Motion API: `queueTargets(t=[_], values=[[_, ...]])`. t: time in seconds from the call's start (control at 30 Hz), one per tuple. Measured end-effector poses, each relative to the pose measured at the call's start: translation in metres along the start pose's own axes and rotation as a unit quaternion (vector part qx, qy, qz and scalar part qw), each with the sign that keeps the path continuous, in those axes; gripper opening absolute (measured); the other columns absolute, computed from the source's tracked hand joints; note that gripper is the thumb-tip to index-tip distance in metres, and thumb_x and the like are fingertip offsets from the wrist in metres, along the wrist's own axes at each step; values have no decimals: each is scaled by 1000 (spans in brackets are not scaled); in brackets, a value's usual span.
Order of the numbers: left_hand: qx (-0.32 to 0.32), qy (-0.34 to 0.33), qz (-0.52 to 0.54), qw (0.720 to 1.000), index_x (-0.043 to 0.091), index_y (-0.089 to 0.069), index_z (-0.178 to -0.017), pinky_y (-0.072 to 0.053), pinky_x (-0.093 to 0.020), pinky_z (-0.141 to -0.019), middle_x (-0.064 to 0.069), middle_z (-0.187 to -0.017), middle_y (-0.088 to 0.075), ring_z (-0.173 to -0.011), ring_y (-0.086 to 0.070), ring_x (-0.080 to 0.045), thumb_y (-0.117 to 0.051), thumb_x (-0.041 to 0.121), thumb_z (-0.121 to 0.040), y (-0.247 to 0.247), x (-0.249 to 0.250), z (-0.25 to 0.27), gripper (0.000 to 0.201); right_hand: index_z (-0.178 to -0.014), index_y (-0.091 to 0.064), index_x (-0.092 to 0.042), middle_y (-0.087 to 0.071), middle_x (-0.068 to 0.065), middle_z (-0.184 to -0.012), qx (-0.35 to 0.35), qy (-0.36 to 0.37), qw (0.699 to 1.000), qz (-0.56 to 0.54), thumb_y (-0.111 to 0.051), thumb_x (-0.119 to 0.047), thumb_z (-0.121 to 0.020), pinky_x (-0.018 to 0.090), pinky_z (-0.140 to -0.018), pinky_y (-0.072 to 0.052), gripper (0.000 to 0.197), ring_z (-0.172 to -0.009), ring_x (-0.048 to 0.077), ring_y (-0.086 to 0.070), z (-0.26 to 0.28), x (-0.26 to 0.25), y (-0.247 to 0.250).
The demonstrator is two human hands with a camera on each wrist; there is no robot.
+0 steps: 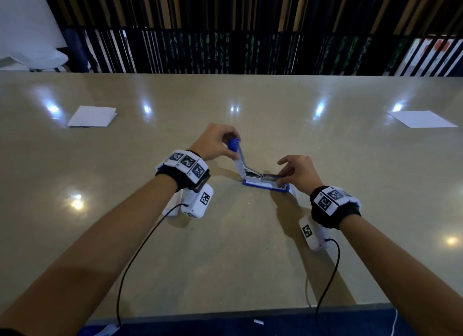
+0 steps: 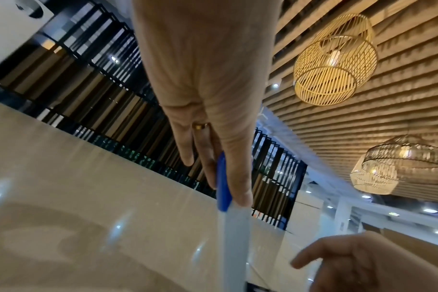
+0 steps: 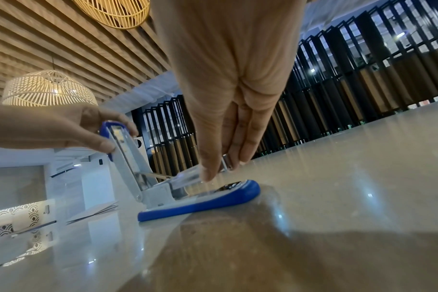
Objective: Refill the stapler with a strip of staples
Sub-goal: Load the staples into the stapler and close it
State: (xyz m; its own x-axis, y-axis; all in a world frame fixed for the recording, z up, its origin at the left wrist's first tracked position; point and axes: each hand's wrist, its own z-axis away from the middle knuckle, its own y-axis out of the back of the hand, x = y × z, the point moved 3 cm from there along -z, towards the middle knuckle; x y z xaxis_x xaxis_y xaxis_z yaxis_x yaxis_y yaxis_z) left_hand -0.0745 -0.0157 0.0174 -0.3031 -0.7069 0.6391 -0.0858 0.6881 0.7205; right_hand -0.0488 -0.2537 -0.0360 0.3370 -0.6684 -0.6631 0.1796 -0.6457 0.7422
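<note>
Glossy, smooth stone-like table (image 1: 225, 248); stapler (image 3: 198, 205) — shiny blue plastic base, bright metal magazine between the fingertips.

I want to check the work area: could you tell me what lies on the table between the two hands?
Only the open stapler, in the head view: left hand holds its raised top, right hand pinches its magazine.

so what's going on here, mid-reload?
Yes. A person has the blue stapler open on the table. The left hand grips the raised top arm and holds it swung up. The right hand pinches the front end of the metal staple channel, with a small silvery piece, probably the staple strip, between its fingertips. Whether the strip is seated can't be told.
</note>
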Motion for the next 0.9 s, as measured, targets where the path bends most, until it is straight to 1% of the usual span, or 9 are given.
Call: queueTargets(t=[0.1,0.23,0.27,0.33,0.37,0.53,0.67,0.77,0.9], values=[[26,-15,57,998,-1,-69,-98,-53,-15,-75,-5,-86,-68,-79,-64,-14,-87,8,-62,-22,15,-4,42,-113,-58,4,-74,25,-84,3,-2,1000,-19,-84,6,-59,-2,-55,-47,60,-63,17,-65,-2,2,1],[10,-25,63,998,2,-68,-101,-55,-28,-80,-11,-93,-71,-84,-64,-14,-85,9,-65,-58,33,-8,41,-118,-52,0,-73,25,-84,-1,-2,999,-39,-83,9,-57,6,-58,-52,69,-51,-2,-63,-1,7,1],[-4,-30,48,998,2,-67,-102,-56,-28,-81,-13,-96,-72,-86,-65,-16,-84,9,-67,-66,37,-9,40,-117,-52,0,-72,25,-85,1,-8,999,-33,-82,10,-57,13,-60,-53,69,-53,0,-63,0,9,2],[-29,-44,-3,999,2,-68,-102,-57,-28,-82,-14,-98,-73,-88,-67,-20,-82,10,-69,-80,42,-13,37,-118,-52,-1,-69,24,-90,-2,-29,1000,0,-80,12,-57,29,-66,-52,68,-64,18,-60,2,12,6],[-41,-46,-33,998,4,-68,-102,-57,-28,-82,-14,-98,-73,-89,-68,-22,-81,11,-69,-86,43,-14,36,-119,-52,-1,-67,22,-93,-6,-41,999,18,-80,12,-58,32,-68,-50,68,-70,23,-57,3,15,9],[-96,-23,-122,988,7,-72,-105,-56,-38,-88,-12,-98,-75,-89,-69,-25,-76,10,-73,-101,38,-15,32,-114,-56,-5,-65,23,-104,24,-72,996,38,-71,14,-65,32,-70,-46,55,-76,25,-53,4,31,24],[-91,-12,-127,988,6,-73,-109,-54,-36,-90,-13,-100,-75,-91,-68,-26,-75,11,-76,-100,39,-16,33,-109,-58,-10,-68,15,-97,73,-82,993,46,-69,9,-68,45,-84,-53,47,-79,23,-54,1,34,29],[-96,-9,-153,984,8,-72,-110,-53,-34,-89,-12,-102,-73,-93,-67,-27,-74,13,-78,-105,42,-15,33,-108,-59,-11,-67,10,-91,85,-74,993,38,-67,7,-69,46,-83,-54,43,-77,22,-56,-1,30,27],[-105,5,-208,972,10,-69,-115,-50,-35,-87,-12,-107,-70,-98,-65,-29,-69,19,-82,-115,45,-13,34,-108,-59,-10,-68,13,-95,82,-61,994,29,-65,7,-71,42,-79,-56,41,-76,23,-58,-1,21,20]])
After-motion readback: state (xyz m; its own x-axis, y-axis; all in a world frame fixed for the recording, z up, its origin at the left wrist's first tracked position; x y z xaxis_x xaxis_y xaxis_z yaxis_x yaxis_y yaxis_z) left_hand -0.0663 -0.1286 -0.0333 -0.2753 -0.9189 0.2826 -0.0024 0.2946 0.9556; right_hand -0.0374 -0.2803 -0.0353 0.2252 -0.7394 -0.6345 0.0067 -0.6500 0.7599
